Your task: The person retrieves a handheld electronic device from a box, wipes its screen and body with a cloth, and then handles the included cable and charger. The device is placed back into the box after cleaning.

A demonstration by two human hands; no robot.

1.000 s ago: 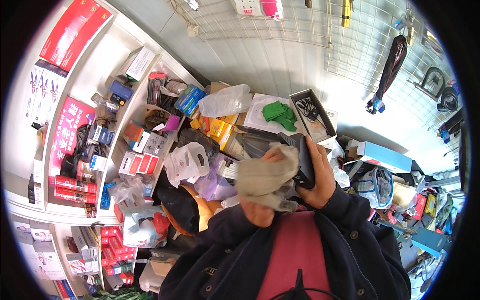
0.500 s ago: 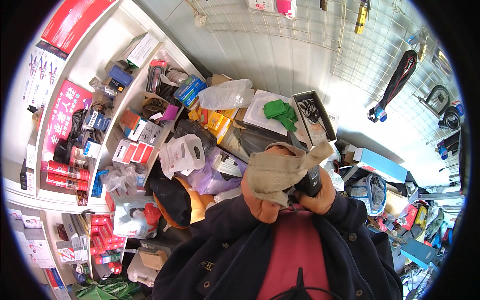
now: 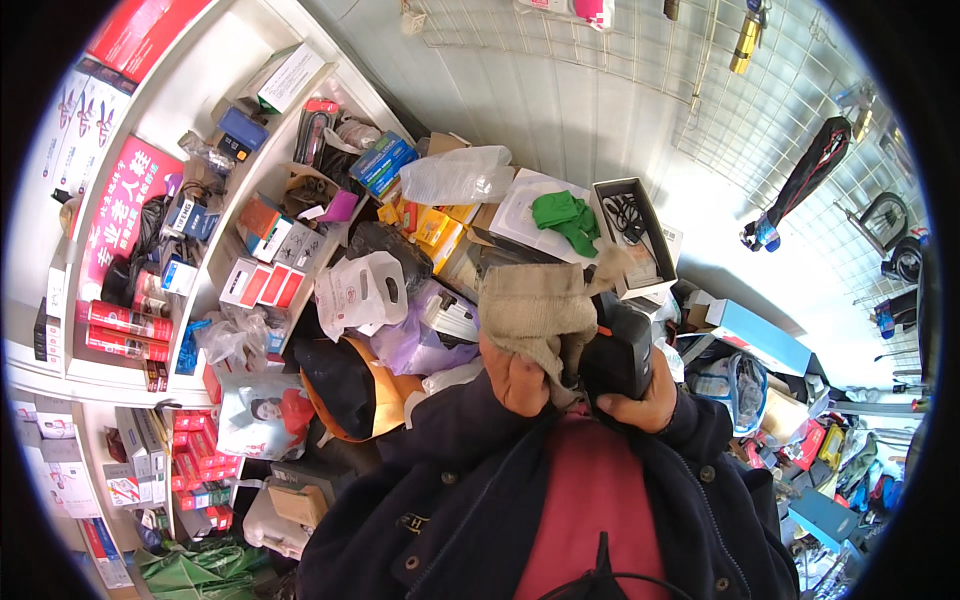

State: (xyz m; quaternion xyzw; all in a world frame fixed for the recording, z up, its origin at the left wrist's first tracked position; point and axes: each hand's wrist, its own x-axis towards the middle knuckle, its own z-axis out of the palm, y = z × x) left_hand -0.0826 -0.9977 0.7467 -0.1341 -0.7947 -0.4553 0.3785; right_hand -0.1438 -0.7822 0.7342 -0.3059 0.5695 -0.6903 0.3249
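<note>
While the right hand clasps a black device just beyond the pink shirt, here's the left hand clutching a beige cloth right beside it, the hands near each other but apart! Whether fabric meets casing, I can't tell; farther out lie a green cloth and an open box holding dark cables.

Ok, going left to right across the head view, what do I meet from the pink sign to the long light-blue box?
Pink sign → white plastic bag → tan cloth → black device → long light-blue box.
</note>
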